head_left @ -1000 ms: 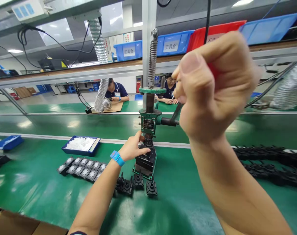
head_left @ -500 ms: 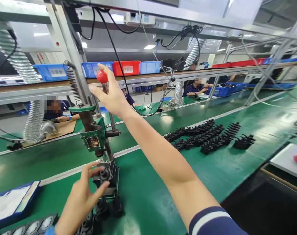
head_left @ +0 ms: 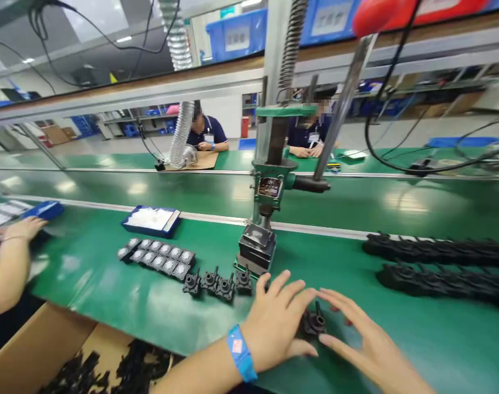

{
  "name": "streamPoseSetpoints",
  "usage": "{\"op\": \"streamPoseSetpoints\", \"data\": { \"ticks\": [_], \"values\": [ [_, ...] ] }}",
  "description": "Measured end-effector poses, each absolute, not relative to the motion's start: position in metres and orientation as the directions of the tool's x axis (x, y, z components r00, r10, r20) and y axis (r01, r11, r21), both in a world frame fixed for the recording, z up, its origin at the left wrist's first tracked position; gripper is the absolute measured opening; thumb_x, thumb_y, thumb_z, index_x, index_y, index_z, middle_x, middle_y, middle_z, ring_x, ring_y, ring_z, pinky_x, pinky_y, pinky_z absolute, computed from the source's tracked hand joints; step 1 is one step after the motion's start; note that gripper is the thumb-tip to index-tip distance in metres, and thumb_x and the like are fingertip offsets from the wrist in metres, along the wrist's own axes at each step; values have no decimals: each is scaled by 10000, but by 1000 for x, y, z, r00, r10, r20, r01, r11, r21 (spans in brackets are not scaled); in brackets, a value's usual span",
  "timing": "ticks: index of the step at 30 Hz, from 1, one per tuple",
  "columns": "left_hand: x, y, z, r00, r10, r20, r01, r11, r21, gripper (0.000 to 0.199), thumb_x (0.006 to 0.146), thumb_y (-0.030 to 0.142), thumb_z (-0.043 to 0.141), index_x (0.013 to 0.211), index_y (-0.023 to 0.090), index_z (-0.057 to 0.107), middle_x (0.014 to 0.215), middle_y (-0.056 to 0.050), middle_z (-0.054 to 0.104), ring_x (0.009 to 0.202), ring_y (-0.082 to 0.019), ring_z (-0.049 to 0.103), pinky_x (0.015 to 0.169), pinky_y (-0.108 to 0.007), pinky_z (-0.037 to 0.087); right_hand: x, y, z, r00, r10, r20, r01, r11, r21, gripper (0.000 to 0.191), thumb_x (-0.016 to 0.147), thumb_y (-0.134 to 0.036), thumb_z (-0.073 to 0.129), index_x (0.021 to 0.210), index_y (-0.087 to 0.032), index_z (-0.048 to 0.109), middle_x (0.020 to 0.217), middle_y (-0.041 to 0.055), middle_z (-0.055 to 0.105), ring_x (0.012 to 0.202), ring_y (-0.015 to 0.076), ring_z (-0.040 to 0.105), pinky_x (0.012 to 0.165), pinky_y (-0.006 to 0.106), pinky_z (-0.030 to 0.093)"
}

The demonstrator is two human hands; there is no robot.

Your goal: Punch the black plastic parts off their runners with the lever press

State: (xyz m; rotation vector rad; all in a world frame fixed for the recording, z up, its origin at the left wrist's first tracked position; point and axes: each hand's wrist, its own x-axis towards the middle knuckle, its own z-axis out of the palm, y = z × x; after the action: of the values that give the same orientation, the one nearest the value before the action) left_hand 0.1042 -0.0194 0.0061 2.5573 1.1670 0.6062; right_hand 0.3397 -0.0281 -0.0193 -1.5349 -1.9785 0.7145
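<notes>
My left hand (head_left: 280, 323), with a blue wristband (head_left: 241, 353), is over the green bench with its fingers spread. Facing it from the right is my right hand (head_left: 366, 342), thumb and fingers apart. Between the two hands is a small black plastic part (head_left: 315, 322) with a round socket and a thin upright post. Fingertips of both hands are close around this part; whether they touch it I cannot tell. Another dark piece (head_left: 264, 282) is mostly hidden behind my left fingers. Ahead stands a green hand press (head_left: 269, 186) above a black block fixture (head_left: 256, 246).
Several similar black parts (head_left: 216, 284) sit left of the fixture, beside rows of parts with white discs (head_left: 162, 254). A blue tray (head_left: 150, 221) holds white pieces. Long black rows (head_left: 446, 279) lie right. A co-worker's arm (head_left: 11, 262) is at far left. A carton (head_left: 56, 339) is below.
My view has swung left and down. My right hand has left the press's red-knobbed lever and come down to the bench. My left hand has moved away from the fixture toward my right hand.
</notes>
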Motion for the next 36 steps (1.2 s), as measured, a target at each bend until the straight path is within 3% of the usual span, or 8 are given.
{"op": "streamPoseSetpoints", "data": {
  "ticks": [5,11,14,18,23,25,29,36],
  "values": [
    [32,-5,8,326,923,204,894,-371,250,879,674,534,830,1400,205,459,1393,-154,563,1377,-405,381,1104,-623,240,309,-19,-35,-252,967,35,689,204,-696,463,816,-575,600,1194,-317,666,1288,70,614,1108,261,636,942,392,551],
    [11,8,6,369,926,79,901,-378,214,464,722,306,835,1134,209,646,1102,-98,725,1299,-362,488,1078,-598,271,280,0,-20,-291,957,7,628,197,-753,423,833,-511,594,1201,-309,654,1359,72,557,784,170,655,837,381,578],
    [12,7,5,382,922,62,887,-385,256,410,710,254,840,1073,208,655,1074,-81,735,1276,-345,511,1071,-594,268,271,2,-17,-334,942,-33,608,189,-771,428,812,-448,615,1213,-300,642,1385,68,531,928,195,656,869,371,564],
    [12,5,3,393,918,59,860,-390,329,450,684,241,854,1079,199,643,1091,-69,733,1284,-335,502,1072,-574,266,261,3,-23,-334,940,-72,646,173,-743,515,736,-388,672,1238,-289,625,1434,52,471,1261,249,527,1060,377,452],
    [15,4,3,416,909,29,845,-398,359,403,729,239,816,1094,214,648,1113,-81,724,1223,-319,541,1053,-557,294,253,8,-32,-333,940,-71,665,180,-725,472,741,-437,664,1172,-247,651,1418,80,465,1262,262,523,1097,395,409],
    [9,3,5,435,900,16,837,-411,361,514,690,295,853,1147,223,628,1158,-85,708,1253,-331,515,1069,-571,273,253,9,-32,-333,941,-62,659,185,-729,456,743,-449,662,1149,-243,657,1403,86,475,1247,261,531,1083,394,421],
    [-18,1,9,468,884,-1,836,-442,324,1012,473,400,957,1360,269,485,1393,-109,565,1387,-395,359,1095,-623,209,255,10,-31,-326,944,-49,661,191,-725,449,733,-459,667,1132,-254,659,1383,79,493,1229,262,543,1066,390,434],
    [-31,7,2,430,903,-25,865,-404,298,437,695,361,855,1072,244,665,1138,-70,701,1317,-362,460,1065,-594,264,251,15,-33,-325,943,-68,663,176,-727,432,729,-460,659,1112,-258,657,1374,71,497,1201,260,555,1050,393,444]
  ]
}}
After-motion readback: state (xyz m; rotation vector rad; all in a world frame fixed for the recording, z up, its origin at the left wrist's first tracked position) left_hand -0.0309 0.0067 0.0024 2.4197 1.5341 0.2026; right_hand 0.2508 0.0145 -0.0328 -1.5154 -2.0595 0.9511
